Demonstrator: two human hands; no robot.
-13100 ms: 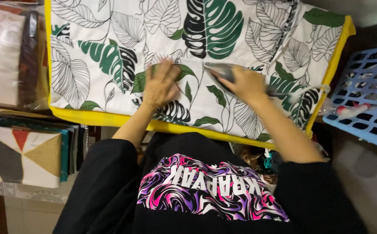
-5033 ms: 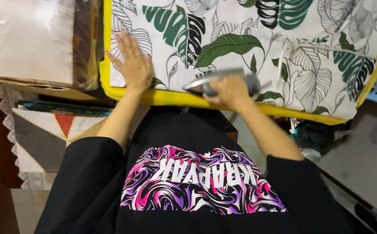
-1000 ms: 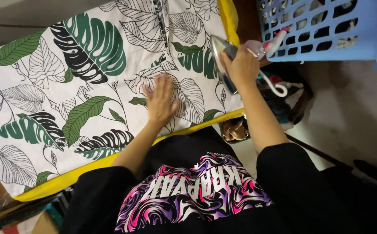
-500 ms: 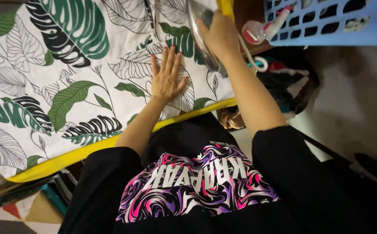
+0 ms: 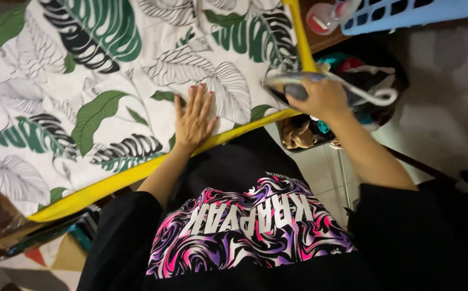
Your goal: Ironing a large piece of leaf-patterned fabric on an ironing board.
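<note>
Looking down over our black printed shirt [image 5: 255, 231], we saw the leaf-print cloth [image 5: 110, 81] spread flat across most of the view, white with green and black leaves and edged by a yellow border [image 5: 137, 175] along the side nearest us. Left of the cloth and below its yellow corner, a stack of folded patterned things [image 5: 45, 245] showed only in part. Right of the cloth lay a pale tiled floor [image 5: 320, 172], a dark container of jumbled bits [image 5: 304, 132] just past the yellow edge, and beyond it a blue plastic basket [image 5: 406, 11] at the top of the frame.

Our left hand [image 5: 193, 116] lay palm down on the cloth close to the near yellow edge, fingers straight and only slightly spread, pressing the fabric flat and holding nothing. Well apart from it, at the cloth's right-hand corner, our right hand [image 5: 323, 97] was closed around the handle of a grey iron [image 5: 288, 86], whose body sat over the yellow border there. A white cord [image 5: 371, 97] ran out from under that hand, away from the cloth. Whether the iron's sole touched the cloth we could not tell.
</note>
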